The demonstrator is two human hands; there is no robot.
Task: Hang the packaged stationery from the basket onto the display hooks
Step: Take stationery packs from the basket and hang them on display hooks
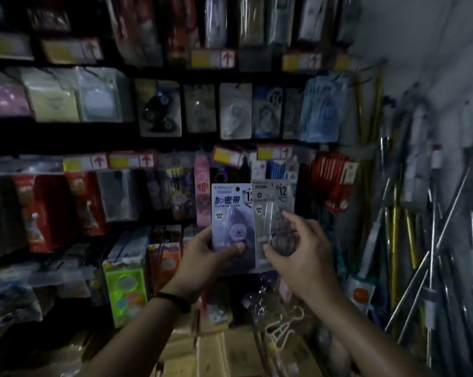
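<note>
A dark display wall (67,142) crowded with hanging packets fills the dim shop, and silver and yellow metal rods (420,268) lean at its right end. Before its lower middle are a pale blue carded tape packet (230,210), gripped by the left hand (202,257), and an overlapping grey carded packet (268,213), pinched by the right hand (298,254).

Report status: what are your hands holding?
Left hand grips blue packet. Right hand pinches grey packet. Both held before crowded display.
</note>
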